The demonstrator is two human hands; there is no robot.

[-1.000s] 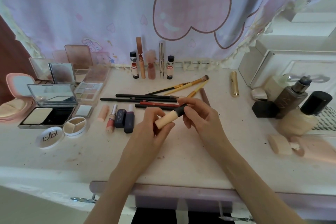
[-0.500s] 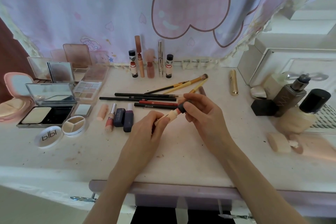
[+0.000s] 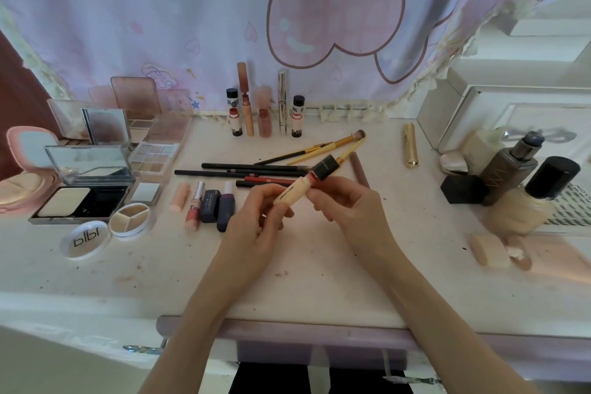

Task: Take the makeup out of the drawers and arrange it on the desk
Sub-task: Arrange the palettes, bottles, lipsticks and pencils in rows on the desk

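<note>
Holding a peach concealer tube [image 3: 292, 193] above the desk [image 3: 319, 281] near its front-middle: left hand [image 3: 256, 227] is gripping the tube body, right hand [image 3: 348, 211] is pinching near the black cap [image 3: 326, 167]. Task is looking well along: palettes [image 3: 153, 153] at the left edge, pencils [image 3: 236, 169] mid-desk, bottles [image 3: 508, 169] at the right edge are lying arranged. Remaining, by judgement: placing this tube; drawer contents are not visible.

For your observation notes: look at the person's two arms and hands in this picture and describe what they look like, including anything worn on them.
Both forearms are bare up to the picture's lower edge: no sleeves show. The left hand and right hand carry no gloves, and no rings, watch or bracelet can be seen. The fingers are slim; whether the nails are painted is too small to tell.
</note>
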